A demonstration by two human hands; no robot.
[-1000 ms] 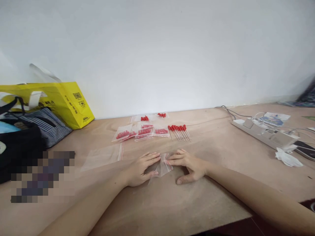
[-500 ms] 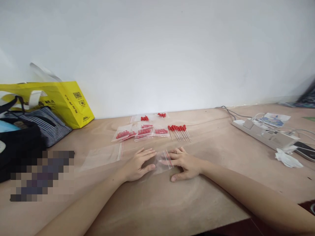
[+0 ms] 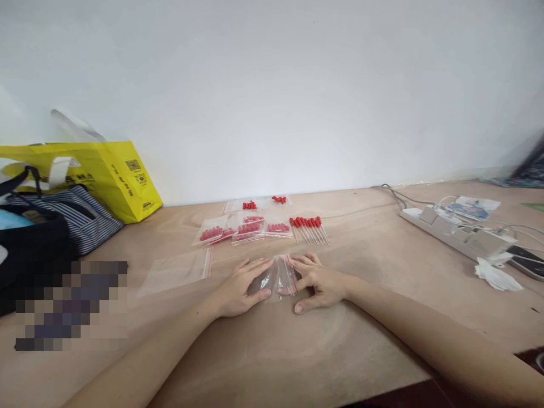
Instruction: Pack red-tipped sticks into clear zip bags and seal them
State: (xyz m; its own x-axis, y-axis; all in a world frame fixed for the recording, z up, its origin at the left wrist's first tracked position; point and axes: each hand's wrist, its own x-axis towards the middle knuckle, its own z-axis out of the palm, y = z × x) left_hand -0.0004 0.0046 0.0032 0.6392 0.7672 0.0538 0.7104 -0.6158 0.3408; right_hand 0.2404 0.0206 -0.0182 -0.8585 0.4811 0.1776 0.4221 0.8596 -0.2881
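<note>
Between my hands a clear zip bag (image 3: 283, 277) with a red-lined edge lies on the wooden table, bunched up in the middle. My left hand (image 3: 243, 288) rests at its left side, fingers spread and fingertips touching the plastic. My right hand (image 3: 317, 283) is at the red-lined edge, its index finger partly behind or inside the plastic and its thumb apart on the table. Beyond them is a row of red-tipped white sticks (image 3: 309, 229). Left of the sticks lie several clear bags with red pieces (image 3: 247, 228). Another flat clear bag (image 3: 178, 271) lies left of my left hand.
At the left stand a yellow bag (image 3: 127, 181), a striped pouch (image 3: 80, 218) and a black bag (image 3: 38, 255). A white power strip (image 3: 442, 232) with cables, a crumpled tissue (image 3: 497, 275) and a dark phone (image 3: 527, 262) are at the right. A white wall rises behind the table.
The bag between my hands has bunched up, with more folds and glints in it. My hands have barely moved, and the right fingers are slightly closer to the bag's middle.
</note>
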